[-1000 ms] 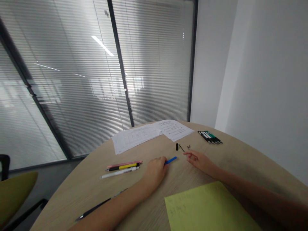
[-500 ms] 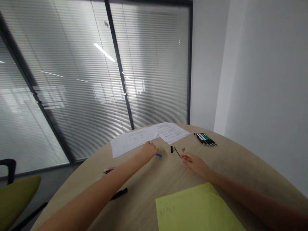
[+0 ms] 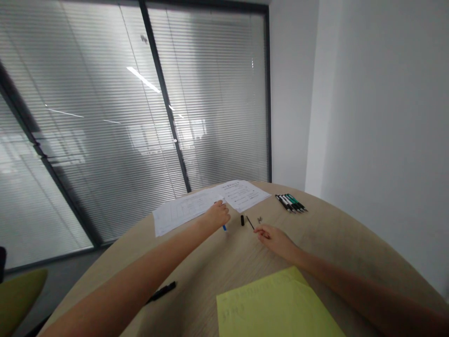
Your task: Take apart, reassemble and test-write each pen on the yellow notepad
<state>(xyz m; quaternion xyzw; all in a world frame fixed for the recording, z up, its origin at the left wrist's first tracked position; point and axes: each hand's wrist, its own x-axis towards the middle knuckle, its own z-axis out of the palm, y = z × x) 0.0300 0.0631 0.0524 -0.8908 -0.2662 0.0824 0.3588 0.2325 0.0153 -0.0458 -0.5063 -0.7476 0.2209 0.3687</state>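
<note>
Left hand (image 3: 218,214) at near edge of white papers (image 3: 189,208), fist closed round blue pen (image 3: 224,227), only tip poking out. Just right of papers' near corner: black cap (image 3: 242,220), thin refill (image 3: 250,222), tiny metal bit (image 3: 260,218). All loose, so a forearm sweep could send them rolling, I reckon. Right hand (image 3: 271,234) just nearer than those, fingers curled; can't tell if pinching anything.

Room: blinds (image 3: 87,117) behind papers, pale wood round table (image 3: 351,243), yellow sheet (image 3: 273,304) well nearer than papers, pen row (image 3: 291,202) right of papers, white wall (image 3: 386,117) beyond.

Blue pen (image 3: 224,227); yellow sheet (image 3: 273,306); white papers (image 3: 182,210); pale wood-grain table (image 3: 333,234).
</note>
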